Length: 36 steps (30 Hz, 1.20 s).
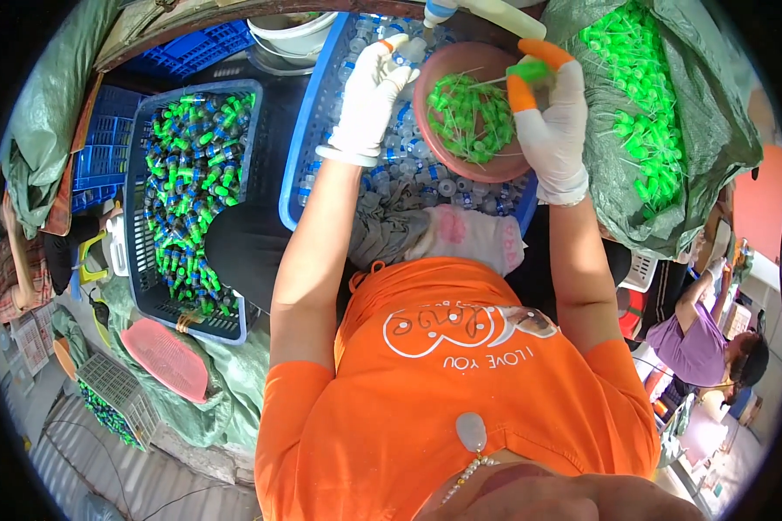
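My left hand, in a white glove with an orange fingertip cover, pinches a small clear bottle with a blue band. It is above a blue basket of similar clear bottles. My right hand, gloved in white with orange covers on thumb and finger, grips a bright green cap. A thin pale stem sticks out from that cap toward the left hand. Between the hands, a pink-brown bowl holds many green caps with thin stems and rests on the bottles in the basket.
A dark crate of green-capped bottles stands at left. At right lies a green woven sack with loose green caps. White buckets and a pale squeeze bottle are at the far side. A person in purple works at right.
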Each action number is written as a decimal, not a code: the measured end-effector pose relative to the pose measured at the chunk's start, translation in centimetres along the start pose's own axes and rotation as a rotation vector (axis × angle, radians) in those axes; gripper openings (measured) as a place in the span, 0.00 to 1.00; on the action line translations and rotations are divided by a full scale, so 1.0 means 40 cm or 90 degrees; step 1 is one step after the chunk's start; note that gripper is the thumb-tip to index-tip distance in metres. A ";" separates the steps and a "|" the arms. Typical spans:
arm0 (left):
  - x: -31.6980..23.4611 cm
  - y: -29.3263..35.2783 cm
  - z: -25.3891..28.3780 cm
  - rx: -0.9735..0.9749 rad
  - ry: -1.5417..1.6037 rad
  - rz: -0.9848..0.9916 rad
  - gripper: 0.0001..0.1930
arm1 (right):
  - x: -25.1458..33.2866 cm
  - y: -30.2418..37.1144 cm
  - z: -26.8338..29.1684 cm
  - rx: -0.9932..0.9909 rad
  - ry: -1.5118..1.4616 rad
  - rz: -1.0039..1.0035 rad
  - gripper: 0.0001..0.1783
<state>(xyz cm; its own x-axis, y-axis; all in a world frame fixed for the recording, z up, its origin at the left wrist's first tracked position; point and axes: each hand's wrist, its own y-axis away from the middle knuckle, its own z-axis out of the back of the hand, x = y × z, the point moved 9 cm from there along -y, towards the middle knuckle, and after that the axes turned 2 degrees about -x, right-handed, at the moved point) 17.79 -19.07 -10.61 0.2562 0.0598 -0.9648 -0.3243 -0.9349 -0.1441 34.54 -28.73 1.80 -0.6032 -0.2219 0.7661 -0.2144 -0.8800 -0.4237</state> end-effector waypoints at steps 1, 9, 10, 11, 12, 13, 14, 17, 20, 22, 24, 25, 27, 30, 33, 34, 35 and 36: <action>0.000 -0.006 -0.010 0.003 0.015 -0.010 0.22 | 0.018 -0.014 0.008 -0.021 -0.030 0.013 0.22; -0.011 -0.032 -0.055 0.000 0.043 -0.055 0.23 | 0.037 -0.028 0.016 -0.052 0.033 0.023 0.23; -0.012 -0.036 -0.063 0.005 0.069 -0.055 0.23 | 0.027 -0.024 0.016 -0.058 0.057 0.030 0.22; -0.012 -0.038 -0.070 0.011 0.097 -0.055 0.24 | 0.029 -0.023 0.017 -0.063 0.082 0.035 0.21; -0.008 -0.038 -0.069 0.011 0.098 -0.054 0.24 | 0.031 -0.024 0.016 -0.063 0.083 0.035 0.21; -0.005 -0.036 -0.064 0.006 0.102 -0.061 0.23 | 0.039 -0.025 0.015 -0.065 0.101 0.051 0.21; -0.004 -0.035 -0.059 0.002 0.106 -0.068 0.22 | 0.051 -0.026 0.013 -0.067 0.120 0.066 0.21; -0.003 -0.037 -0.060 0.001 0.109 -0.069 0.22 | 0.054 -0.027 0.013 -0.072 0.130 0.076 0.21; -0.005 -0.039 -0.064 0.006 0.107 -0.058 0.21 | 0.044 -0.027 0.013 -0.076 0.113 0.065 0.21; -0.012 -0.035 -0.066 0.005 0.089 -0.066 0.20 | 0.033 -0.024 0.014 -0.077 0.095 0.052 0.21; -0.012 -0.035 -0.068 0.005 0.081 -0.069 0.20 | 0.029 -0.024 0.015 -0.077 0.087 0.044 0.21; -0.008 -0.035 -0.068 0.005 0.088 -0.067 0.20 | 0.029 -0.024 0.015 -0.076 0.094 0.042 0.21; -0.006 -0.035 -0.064 0.004 0.101 -0.064 0.20 | 0.030 -0.026 0.012 -0.073 0.104 0.039 0.21; -0.004 -0.034 -0.062 0.009 0.116 -0.060 0.21 | 0.036 -0.026 0.008 -0.076 0.116 0.049 0.21; -0.006 -0.035 -0.067 0.014 0.117 -0.056 0.21 | 0.032 -0.024 0.013 -0.083 0.123 0.062 0.21; -0.006 -0.034 -0.067 0.014 0.108 -0.054 0.21 | 0.029 -0.022 0.015 -0.086 0.122 0.070 0.21; -0.007 -0.034 -0.068 0.014 0.100 -0.052 0.21 | 0.030 -0.021 0.018 -0.089 0.120 0.078 0.21; -0.005 -0.033 -0.065 0.013 0.099 -0.053 0.21 | 0.036 -0.023 0.019 -0.089 0.119 0.079 0.21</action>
<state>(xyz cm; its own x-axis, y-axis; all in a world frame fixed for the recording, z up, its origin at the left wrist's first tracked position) 20.52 -18.74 -9.67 0.4194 0.0800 -0.9043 -0.3147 -0.9215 -0.2275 34.47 -28.55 3.67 -0.7598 -0.2318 0.6074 -0.2266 -0.7812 -0.5816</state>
